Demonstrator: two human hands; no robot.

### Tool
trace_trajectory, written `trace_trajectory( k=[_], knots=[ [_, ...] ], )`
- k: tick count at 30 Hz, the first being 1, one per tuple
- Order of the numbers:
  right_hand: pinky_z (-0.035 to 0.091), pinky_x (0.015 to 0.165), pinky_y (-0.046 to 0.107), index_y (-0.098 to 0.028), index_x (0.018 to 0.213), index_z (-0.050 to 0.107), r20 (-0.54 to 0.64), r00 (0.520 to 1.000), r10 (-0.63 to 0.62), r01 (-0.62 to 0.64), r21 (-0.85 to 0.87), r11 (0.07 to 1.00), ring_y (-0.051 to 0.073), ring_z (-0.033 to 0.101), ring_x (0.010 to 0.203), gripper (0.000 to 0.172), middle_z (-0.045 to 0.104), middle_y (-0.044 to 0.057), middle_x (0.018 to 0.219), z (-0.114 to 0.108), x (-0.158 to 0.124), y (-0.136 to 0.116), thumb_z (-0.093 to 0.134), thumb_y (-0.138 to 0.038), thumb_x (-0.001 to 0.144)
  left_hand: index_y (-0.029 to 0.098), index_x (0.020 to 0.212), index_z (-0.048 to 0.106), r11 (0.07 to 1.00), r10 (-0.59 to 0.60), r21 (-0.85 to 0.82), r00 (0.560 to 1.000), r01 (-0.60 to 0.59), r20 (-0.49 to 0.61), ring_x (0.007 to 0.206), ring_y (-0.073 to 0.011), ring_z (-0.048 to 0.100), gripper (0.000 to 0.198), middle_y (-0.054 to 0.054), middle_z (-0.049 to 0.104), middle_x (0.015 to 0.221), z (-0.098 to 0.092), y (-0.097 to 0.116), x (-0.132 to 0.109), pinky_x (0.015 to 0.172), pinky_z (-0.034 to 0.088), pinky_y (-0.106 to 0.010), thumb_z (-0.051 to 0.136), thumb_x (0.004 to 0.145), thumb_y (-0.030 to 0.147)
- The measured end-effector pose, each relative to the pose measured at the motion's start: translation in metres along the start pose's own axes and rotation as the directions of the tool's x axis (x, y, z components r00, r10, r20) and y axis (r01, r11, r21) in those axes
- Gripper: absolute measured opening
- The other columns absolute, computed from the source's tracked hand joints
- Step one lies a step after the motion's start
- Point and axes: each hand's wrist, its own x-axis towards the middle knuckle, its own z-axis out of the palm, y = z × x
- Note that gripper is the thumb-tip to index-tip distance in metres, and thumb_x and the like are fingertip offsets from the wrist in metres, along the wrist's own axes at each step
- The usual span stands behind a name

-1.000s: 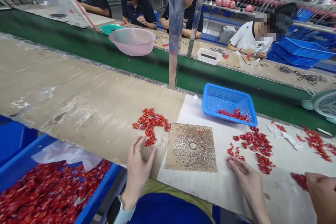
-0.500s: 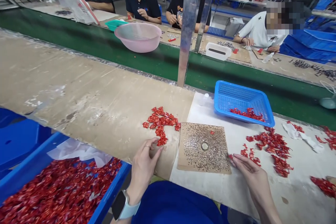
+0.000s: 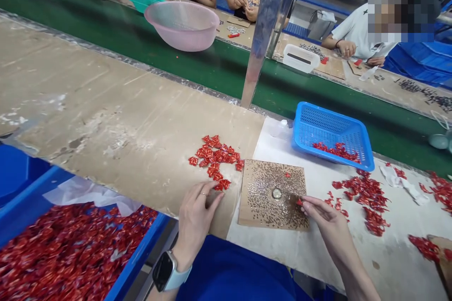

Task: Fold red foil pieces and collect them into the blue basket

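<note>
Resting palm-down on the bench [image 3: 106, 117], the left hand [image 3: 197, 214] lies with its fingers loose and spread, holding nothing. Its fingertips sit just beside the near edge of a small pile [image 3: 216, 160] of red pieces; whether they touch the closest one I cannot tell. A watch [image 3: 165, 270] shows on that wrist. The right hand [image 3: 326, 223] pinches one red piece [image 3: 299, 202] between thumb and forefinger, over the right part of a cardboard square [image 3: 261, 207] strewn with tiny metal bits around a small round disc [image 3: 277, 193]. The square lies on a white sheet [image 3: 318, 254], between the pile and a looser scatter [image 3: 363, 195] of red pieces to the right. Behind the scatter stands a blue basket [image 3: 318, 124] with a few red pieces inside. At lower left a blue bin [image 3: 141, 254] holds many more. Beyond the bench run a green belt [image 3: 106, 28] and a metal post [image 3: 263, 42]. A pink basin [image 3: 181, 23] stands at the belt's far edge, where other people work.
</note>
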Motion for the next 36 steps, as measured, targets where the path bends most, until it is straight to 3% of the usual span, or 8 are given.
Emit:
trace_trajectory(
  k=[7, 13, 16, 19, 23, 29, 33, 36],
  knots=[
    [0.06, 0.07, 0.035, -0.022, 0.094, 0.076, 0.113, 0.984, -0.135, 0.144, -0.073, 0.987, 0.024, 0.072, 0.076, 0.058, 0.077, 0.008, 0.082, 0.031, 0.011, -0.01, 0.086, -0.075, 0.071, 0.021, 0.109, 0.071, 0.988, 0.144, -0.062, 0.988, -0.14, 0.053, 0.091, -0.0202, 0.077, 0.019, -0.006, 0.079, 0.1, 0.0, -0.004, 0.019, 0.087, 0.063, -0.032, 0.058, 0.106, 0.035],
    [0.036, 0.051, 0.027, -0.025, 0.093, 0.064, 0.124, 0.965, -0.232, 0.254, -0.208, 0.944, 0.013, 0.043, 0.049, 0.042, 0.058, -0.005, 0.063, 0.046, 0.008, -0.01, 0.078, -0.063, 0.086, 0.02, 0.116, 0.068, 0.989, 0.136, -0.063, 0.989, -0.132, 0.055, 0.09, -0.0197, 0.076, 0.018, -0.006, 0.079, 0.101, 0.004, -0.008, 0.027, 0.087, 0.061, -0.031, 0.058, 0.106, 0.031],
    [0.031, 0.051, 0.027, -0.025, 0.092, 0.064, 0.129, 0.96, -0.25, 0.276, -0.256, 0.926, 0.013, 0.039, 0.048, 0.034, 0.044, -0.01, 0.056, 0.047, 0.006, -0.009, 0.076, -0.056, 0.088, 0.02, 0.124, 0.065, 0.99, 0.117, -0.084, 0.991, -0.111, 0.064, 0.091, -0.0186, 0.076, 0.022, -0.006, 0.079, 0.104, 0.007, -0.009, 0.028, 0.088, 0.061, -0.03, 0.055, 0.108, 0.032],
    [0.03, 0.052, 0.027, -0.025, 0.091, 0.064, 0.126, 0.961, -0.248, 0.273, -0.269, 0.924, 0.013, 0.039, 0.048, 0.033, 0.042, -0.01, 0.056, 0.048, 0.006, -0.009, 0.076, -0.055, 0.088, 0.022, 0.13, 0.064, 0.991, 0.087, -0.106, 0.993, -0.078, 0.075, 0.093, -0.0191, 0.077, 0.026, -0.006, 0.078, 0.107, 0.004, -0.007, 0.026, 0.088, 0.061, -0.031, 0.053, 0.108, 0.032],
    [0.031, 0.053, 0.027, -0.026, 0.09, 0.064, 0.112, 0.972, -0.209, 0.229, -0.225, 0.947, 0.013, 0.037, 0.049, 0.039, 0.041, -0.01, 0.055, 0.049, 0.006, -0.014, 0.079, -0.061, 0.085, 0.023, 0.127, 0.067, 0.988, 0.073, -0.141, 0.993, -0.059, 0.097, 0.09, -0.0169, 0.076, 0.024, -0.004, 0.076, 0.102, -0.004, 0.0, 0.021, 0.085, 0.06, -0.028, 0.053, 0.108, 0.025],
    [0.04, 0.056, 0.026, -0.026, 0.089, 0.054, 0.169, 0.984, -0.063, 0.065, -0.004, 0.998, 0.015, 0.053, 0.061, 0.059, 0.071, 0.003, 0.082, 0.046, 0.005, -0.027, 0.084, -0.076, 0.075, 0.023, 0.121, 0.069, 0.985, 0.095, -0.156, 0.987, -0.074, 0.13, 0.08, -0.0152, 0.073, 0.021, -0.003, 0.074, 0.093, -0.01, 0.01, 0.006, 0.077, 0.059, -0.025, 0.053, 0.108, 0.025],
    [0.03, 0.048, 0.022, -0.025, 0.088, 0.053, 0.241, 0.969, 0.045, -0.072, 0.103, 0.992, 0.008, 0.038, 0.05, 0.06, 0.071, 0.001, 0.08, 0.044, 0.001, -0.034, 0.09, -0.07, 0.072, 0.024, 0.128, 0.069, 0.987, 0.11, -0.134, 0.985, -0.092, 0.132, 0.076, -0.0155, 0.069, 0.026, -0.002, 0.07, 0.089, -0.007, 0.009, 0.001, 0.074, 0.056, -0.025, 0.052, 0.109, 0.026],
    [0.028, 0.049, 0.022, -0.025, 0.087, 0.051, 0.275, 0.958, 0.077, -0.122, 0.153, 0.981, 0.007, 0.035, 0.05, 0.062, 0.07, 0.001, 0.081, 0.042, -0.002, -0.04, 0.094, -0.067, 0.067, 0.026, 0.13, 0.069, 0.986, 0.117, -0.134, 0.98, -0.096, 0.162, 0.072, -0.0153, 0.067, 0.028, -0.001, 0.068, 0.084, -0.009, 0.007, 0.002, 0.07, 0.055, -0.025, 0.051, 0.109, 0.028]
  ],
)
